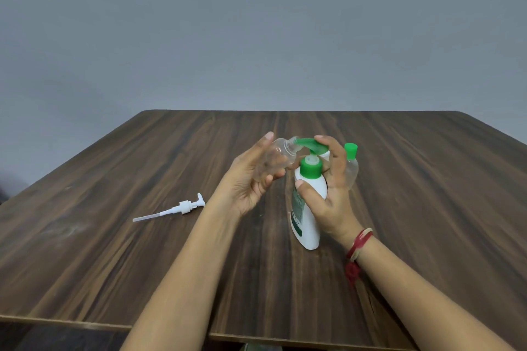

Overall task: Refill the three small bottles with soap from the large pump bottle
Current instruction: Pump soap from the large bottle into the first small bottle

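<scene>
Clear small bottle point(278, 157) in left grip point(251, 183), mouth at nozzle point(306, 147), right grip point(334, 186) clasping pump bottle point(308, 221).

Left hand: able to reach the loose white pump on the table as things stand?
Likely not yet. The left hand grips the clear small bottle at the green nozzle; nothing lies between it and the white pump.
</scene>
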`<state>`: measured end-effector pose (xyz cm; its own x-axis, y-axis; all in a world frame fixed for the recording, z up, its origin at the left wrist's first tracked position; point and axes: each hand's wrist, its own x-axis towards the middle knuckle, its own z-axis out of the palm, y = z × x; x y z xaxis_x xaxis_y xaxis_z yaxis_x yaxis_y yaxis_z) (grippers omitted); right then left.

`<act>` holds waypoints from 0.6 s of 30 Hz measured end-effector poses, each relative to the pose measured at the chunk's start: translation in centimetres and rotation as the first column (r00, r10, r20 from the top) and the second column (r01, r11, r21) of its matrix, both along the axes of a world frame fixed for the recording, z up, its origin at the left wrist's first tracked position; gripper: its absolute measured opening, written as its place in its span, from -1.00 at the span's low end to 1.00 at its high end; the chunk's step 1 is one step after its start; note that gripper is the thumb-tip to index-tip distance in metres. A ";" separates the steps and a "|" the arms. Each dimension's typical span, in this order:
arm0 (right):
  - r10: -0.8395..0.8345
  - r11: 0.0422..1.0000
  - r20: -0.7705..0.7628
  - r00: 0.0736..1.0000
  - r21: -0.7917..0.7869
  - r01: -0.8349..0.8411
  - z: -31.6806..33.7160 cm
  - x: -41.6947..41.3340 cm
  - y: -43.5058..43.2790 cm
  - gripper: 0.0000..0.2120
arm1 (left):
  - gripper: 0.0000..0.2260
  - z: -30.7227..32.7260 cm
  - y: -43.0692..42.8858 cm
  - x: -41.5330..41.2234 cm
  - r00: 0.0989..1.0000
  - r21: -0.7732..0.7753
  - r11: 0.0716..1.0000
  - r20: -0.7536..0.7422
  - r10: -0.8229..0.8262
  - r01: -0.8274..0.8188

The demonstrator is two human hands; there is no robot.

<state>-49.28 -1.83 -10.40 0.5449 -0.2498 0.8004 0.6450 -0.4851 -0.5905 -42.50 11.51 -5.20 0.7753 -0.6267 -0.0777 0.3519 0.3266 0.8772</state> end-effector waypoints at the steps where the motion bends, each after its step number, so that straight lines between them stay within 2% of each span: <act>1: 0.006 1.000 -0.001 1.000 0.008 -0.006 0.1 0.0 0.0 -0.41 | -0.63 0.0 0.0 0.0 1.000 0.009 1.000 0.009 0.005 -0.005; 5: -0.001 1.000 -0.014 1.000 0.027 0.001 0.2 0.1 0.2 -0.45 | -0.64 0.0 0.2 0.2 1.000 0.024 1.000 0.028 0.012 -0.013; 10: -0.039 0.999 -0.069 0.997 -0.018 0.038 0.0 0.0 -0.1 -0.34 | -0.57 -0.2 0.1 0.5 1.000 0.032 0.999 0.023 0.004 -0.005; 14: 0.008 1.000 -0.073 0.997 0.002 -0.008 0.3 0.0 0.0 -0.37 | -0.65 -0.3 0.2 0.7 0.998 0.091 0.996 0.067 0.020 -0.027; 16: 0.034 0.999 -0.050 0.998 0.025 -0.032 0.5 -0.1 0.2 -0.42 | -0.65 -0.3 0.5 0.9 0.998 0.041 0.998 0.055 -0.044 0.042; 18: 0.055 0.998 -0.041 0.998 0.045 -0.053 0.6 -0.1 0.2 -0.46 | -0.65 -0.4 1.4 1.6 0.983 -0.078 0.980 -0.009 -0.182 0.181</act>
